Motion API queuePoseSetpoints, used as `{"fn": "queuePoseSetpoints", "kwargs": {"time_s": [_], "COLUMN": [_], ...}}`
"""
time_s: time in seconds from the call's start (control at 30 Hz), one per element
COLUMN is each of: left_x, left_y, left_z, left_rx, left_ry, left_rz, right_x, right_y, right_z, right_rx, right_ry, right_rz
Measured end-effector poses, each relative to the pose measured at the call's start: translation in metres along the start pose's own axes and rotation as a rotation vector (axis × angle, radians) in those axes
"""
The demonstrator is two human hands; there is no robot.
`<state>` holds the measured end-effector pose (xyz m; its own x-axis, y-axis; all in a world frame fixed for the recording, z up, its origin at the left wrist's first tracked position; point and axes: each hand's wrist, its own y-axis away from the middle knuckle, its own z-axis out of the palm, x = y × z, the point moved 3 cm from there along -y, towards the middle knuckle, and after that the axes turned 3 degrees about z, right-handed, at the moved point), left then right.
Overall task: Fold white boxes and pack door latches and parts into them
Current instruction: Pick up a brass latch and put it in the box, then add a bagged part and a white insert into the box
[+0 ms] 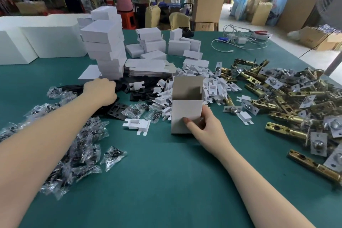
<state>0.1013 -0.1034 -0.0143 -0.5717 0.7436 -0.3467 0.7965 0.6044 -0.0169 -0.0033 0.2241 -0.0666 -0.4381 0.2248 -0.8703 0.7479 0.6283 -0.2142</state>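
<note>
Box upright, open-topped, contents hidden; right hand fingers grip it; left hand fingers hidden

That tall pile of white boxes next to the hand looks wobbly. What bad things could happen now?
The stack of white boxes leans, and the left hand reaches into the black parts right at its foot; a bump could topple it. The open box stands on end, steadied only by the right hand at its lower corner, so it might tip. The screw bags lie under the left forearm and could get dragged away.
</note>
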Motion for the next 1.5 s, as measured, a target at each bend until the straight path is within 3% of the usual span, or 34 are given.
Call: {"fn": "queuePoseSetpoints", "kwargs": {"time_s": [0.13,0.3,0.4,0.43,0.7,0.8,0.93,1.03,1.1,1.17,1.3,1.43,1.5], "left_x": [-0.002,-0.015,-0.01,-0.007,-0.011,-0.014,-0.019,-0.02,-0.017,-0.011,0.012,0.026,0.028], "left_y": [0.001,0.01,0.017,0.019,0.025,0.023,0.02,0.016,0.014,0.015,0.017,0.009,0.005], "left_z": [0.0,-0.018,-0.017,-0.015,0.005,0.005,-0.003,-0.004,-0.004,-0.005,0.001,0.002,-0.002], "left_rx": [0.045,0.368,0.202,0.142,-0.048,-0.006,0.282,0.336,0.299,0.236,-0.041,-0.114,-0.119], "left_ry": [0.152,0.843,1.425,1.499,1.665,1.732,1.678,1.679,1.494,1.151,0.623,0.322,0.333], "left_rz": [-0.061,-0.145,-0.194,-0.209,-0.28,-0.303,-0.313,-0.277,-0.221,-0.087,0.239,0.326,0.319], "right_x": [0.001,0.003,0.004,0.005,0.007,0.007,0.007,0.006,0.006,0.005,0.005,0.006,0.006], "right_y": [-0.001,-0.003,-0.004,-0.004,-0.004,-0.005,-0.005,-0.005,-0.004,-0.004,-0.003,-0.003,-0.003], "right_z": [-0.001,0.0,0.0,0.0,-0.001,-0.001,-0.002,-0.002,-0.003,-0.003,-0.003,-0.003,-0.002], "right_rx": [0.001,0.001,0.009,0.009,-0.004,-0.003,-0.008,-0.009,-0.01,-0.013,-0.018,-0.019,-0.02], "right_ry": [-0.008,-0.032,-0.041,-0.043,-0.098,-0.101,-0.116,-0.111,-0.105,-0.105,-0.107,-0.116,-0.119], "right_rz": [0.016,0.031,0.046,0.05,0.073,0.077,0.088,0.09,0.097,0.101,0.105,0.113,0.119]}}
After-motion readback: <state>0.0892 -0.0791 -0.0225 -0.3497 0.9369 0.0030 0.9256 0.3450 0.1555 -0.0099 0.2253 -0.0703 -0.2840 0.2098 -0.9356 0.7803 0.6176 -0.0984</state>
